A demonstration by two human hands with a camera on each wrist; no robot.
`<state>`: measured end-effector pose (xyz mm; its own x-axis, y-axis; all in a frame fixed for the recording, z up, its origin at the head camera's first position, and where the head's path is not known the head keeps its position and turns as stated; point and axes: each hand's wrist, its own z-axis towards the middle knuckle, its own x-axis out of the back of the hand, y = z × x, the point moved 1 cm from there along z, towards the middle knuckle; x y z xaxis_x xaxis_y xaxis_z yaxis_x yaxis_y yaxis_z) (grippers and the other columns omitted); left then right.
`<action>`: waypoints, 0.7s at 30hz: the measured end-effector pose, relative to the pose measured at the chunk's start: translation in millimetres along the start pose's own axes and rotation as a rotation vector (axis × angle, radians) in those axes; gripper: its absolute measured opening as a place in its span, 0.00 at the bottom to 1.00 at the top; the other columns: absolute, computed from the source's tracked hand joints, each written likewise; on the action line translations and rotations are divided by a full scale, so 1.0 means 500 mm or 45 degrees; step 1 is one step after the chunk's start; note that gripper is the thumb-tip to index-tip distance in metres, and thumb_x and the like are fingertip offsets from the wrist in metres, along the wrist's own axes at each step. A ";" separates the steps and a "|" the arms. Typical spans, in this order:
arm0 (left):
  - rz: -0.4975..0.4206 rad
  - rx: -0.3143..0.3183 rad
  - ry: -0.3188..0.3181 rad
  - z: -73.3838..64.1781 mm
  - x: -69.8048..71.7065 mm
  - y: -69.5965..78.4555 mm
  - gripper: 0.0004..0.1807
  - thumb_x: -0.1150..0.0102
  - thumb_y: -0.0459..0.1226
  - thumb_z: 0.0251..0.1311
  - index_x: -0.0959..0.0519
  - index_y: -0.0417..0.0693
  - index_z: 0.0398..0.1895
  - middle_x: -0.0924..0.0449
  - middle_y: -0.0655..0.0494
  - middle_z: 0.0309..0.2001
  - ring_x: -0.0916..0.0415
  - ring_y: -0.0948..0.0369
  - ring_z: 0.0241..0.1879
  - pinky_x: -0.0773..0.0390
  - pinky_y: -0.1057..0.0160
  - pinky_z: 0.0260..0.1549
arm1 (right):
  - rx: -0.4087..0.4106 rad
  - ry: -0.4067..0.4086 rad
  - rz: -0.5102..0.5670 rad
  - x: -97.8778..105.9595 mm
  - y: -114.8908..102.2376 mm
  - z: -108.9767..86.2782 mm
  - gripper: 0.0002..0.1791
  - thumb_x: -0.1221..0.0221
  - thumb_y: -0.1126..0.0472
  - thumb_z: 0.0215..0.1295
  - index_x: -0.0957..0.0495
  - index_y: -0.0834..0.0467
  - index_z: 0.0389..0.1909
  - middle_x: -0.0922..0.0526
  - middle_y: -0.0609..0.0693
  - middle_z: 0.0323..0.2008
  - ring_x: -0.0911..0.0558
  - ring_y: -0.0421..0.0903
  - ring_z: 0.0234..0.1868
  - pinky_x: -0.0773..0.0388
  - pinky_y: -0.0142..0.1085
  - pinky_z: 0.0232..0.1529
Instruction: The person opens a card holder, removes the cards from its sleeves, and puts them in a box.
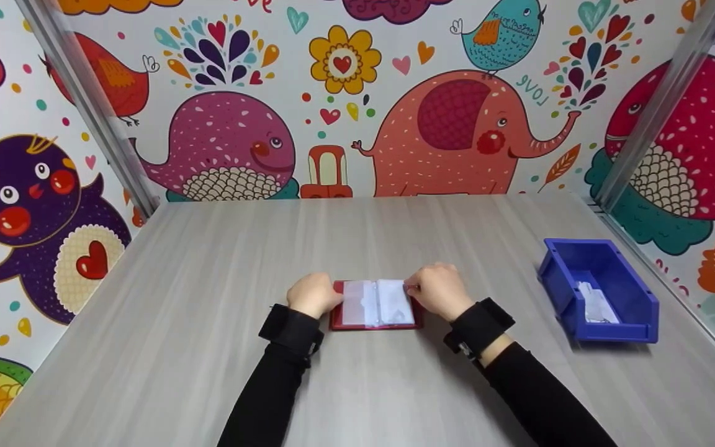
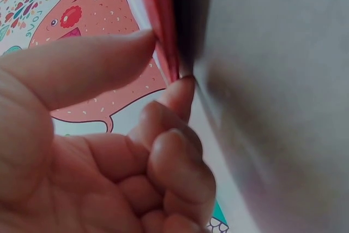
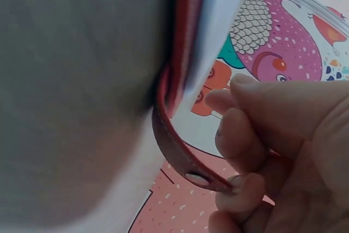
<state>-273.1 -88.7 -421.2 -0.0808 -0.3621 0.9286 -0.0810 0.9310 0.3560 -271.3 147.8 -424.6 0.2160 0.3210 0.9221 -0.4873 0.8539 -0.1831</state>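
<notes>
A small red card holder (image 1: 336,323) lies spread open, its clear sleeves (image 1: 357,304) facing up with pale inserts. My left hand (image 1: 313,293) pinches its left edge. In the left wrist view the thumb (image 2: 125,53) rests on the inner side of the red cover (image 2: 158,20), with a fingertip at the lower edge. My right hand (image 1: 441,288) is at the upper right corner, fingers curled. Its thumb and forefinger meet beside the sleeves in the right wrist view; I cannot tell whether they pinch one. A red strap with a metal snap (image 3: 196,179) reaches against a lower finger.
A blue plastic bin (image 1: 621,332) stands to the right on the grey wood-grain table (image 1: 208,248), with white paper pieces (image 1: 596,304) inside. Cartoon-printed walls and metal posts (image 1: 87,105) enclose the table. Each wrist wears a black band (image 1: 292,332).
</notes>
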 end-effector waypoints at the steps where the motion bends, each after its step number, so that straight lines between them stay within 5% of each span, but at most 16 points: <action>1: 0.000 0.000 0.000 0.000 0.000 0.000 0.13 0.35 0.43 0.55 0.22 0.46 0.22 0.22 0.53 0.29 0.28 0.57 0.27 0.26 0.55 0.28 | 0.003 -0.008 -0.007 -0.003 0.001 0.001 0.05 0.32 0.66 0.57 0.11 0.56 0.34 0.12 0.53 0.33 0.18 0.56 0.36 0.28 0.53 0.42; 21: 0.003 -0.013 -0.004 0.003 -0.003 0.001 0.12 0.35 0.44 0.57 0.22 0.45 0.24 0.22 0.53 0.30 0.27 0.56 0.29 0.24 0.54 0.30 | -0.013 -0.088 -0.018 -0.007 0.001 -0.005 0.07 0.32 0.66 0.57 0.10 0.55 0.36 0.12 0.53 0.36 0.18 0.58 0.37 0.29 0.52 0.40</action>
<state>-274.3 -87.5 -422.6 -0.0844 -0.3598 0.9292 -0.0708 0.9323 0.3546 -270.4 147.9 -428.7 0.1635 0.2799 0.9460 -0.4759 0.8624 -0.1729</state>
